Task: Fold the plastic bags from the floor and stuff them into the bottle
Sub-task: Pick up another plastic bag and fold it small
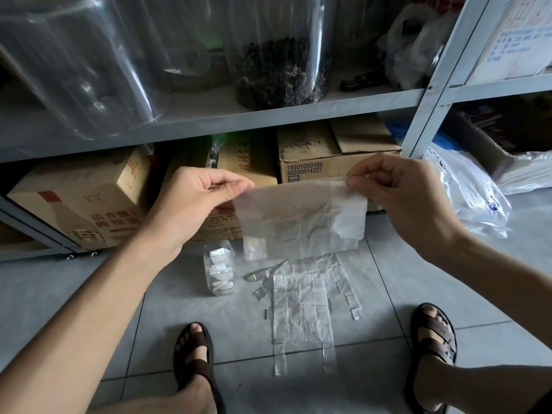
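Note:
A thin translucent plastic bag (298, 216) hangs stretched in the air between my hands, above the floor. My left hand (197, 198) pinches its upper left corner and my right hand (397, 189) pinches its upper right corner. Part of the bag's right side is doubled over and looks whiter. On the grey tiles below lie several more clear plastic bags (304, 306), spread flat with their handles pointing toward me. To their left stands a clear plastic bottle (219, 268), cut open at the top, with several folded white bags inside.
A grey metal shelf rack (268, 115) stands straight ahead, with cardboard boxes (337, 156) on its lowest level and big clear jars (280, 55) above. Loose plastic bags (469, 192) lie at the right. My sandalled feet (194, 357) flank the bags on the floor.

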The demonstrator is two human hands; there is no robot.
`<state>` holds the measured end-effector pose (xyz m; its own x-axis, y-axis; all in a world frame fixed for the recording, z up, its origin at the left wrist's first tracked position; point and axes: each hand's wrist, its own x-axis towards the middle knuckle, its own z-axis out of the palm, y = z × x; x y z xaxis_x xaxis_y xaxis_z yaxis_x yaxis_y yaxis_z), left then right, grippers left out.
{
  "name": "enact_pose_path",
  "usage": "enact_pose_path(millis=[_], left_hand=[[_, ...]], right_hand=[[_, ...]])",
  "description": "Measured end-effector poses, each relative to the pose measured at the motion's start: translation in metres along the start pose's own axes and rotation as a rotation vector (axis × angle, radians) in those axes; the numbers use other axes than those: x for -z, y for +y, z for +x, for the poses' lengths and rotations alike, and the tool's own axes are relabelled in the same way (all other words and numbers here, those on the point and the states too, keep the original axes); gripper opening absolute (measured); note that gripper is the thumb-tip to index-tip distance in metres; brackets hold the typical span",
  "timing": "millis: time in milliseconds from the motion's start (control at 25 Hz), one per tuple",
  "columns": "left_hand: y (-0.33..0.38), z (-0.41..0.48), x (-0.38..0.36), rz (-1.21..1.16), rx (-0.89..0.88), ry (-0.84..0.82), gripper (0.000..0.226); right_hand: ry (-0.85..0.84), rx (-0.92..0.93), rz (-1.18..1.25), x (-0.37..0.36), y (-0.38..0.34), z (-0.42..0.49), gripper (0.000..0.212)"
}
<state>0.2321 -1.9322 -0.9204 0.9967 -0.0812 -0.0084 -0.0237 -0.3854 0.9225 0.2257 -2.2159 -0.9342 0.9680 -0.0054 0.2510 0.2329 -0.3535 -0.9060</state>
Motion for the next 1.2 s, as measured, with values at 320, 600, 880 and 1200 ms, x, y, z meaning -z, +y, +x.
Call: enact_pose_path(millis=[320, 600, 880, 1200], left_hand=[[0.006, -0.006, -0.033, 0.472, -0.264, -0.152, 0.065], [0.007, -0.002, -0.049, 0.702, -0.410, -0.136, 0.007], [0.010, -0.002, -0.052, 0.675, -0.365, -0.097, 0.007], [0.016, -0.002, -0.054, 0.629, -0.229, -0.137, 0.009]], right_hand=[[-0.114, 0.170, -0.197, -0.011, -0.012, -0.011, 0.021], [-0.128, 0.219, -0.223, -0.013, -0.014, -0.010, 0.020], [-0.134, 0.240, -0.229, -0.013, -0.012, -0.010, 0.018], [-0.141, 0.259, -0.239, -0.014, -0.014, -0.013, 0.017]])
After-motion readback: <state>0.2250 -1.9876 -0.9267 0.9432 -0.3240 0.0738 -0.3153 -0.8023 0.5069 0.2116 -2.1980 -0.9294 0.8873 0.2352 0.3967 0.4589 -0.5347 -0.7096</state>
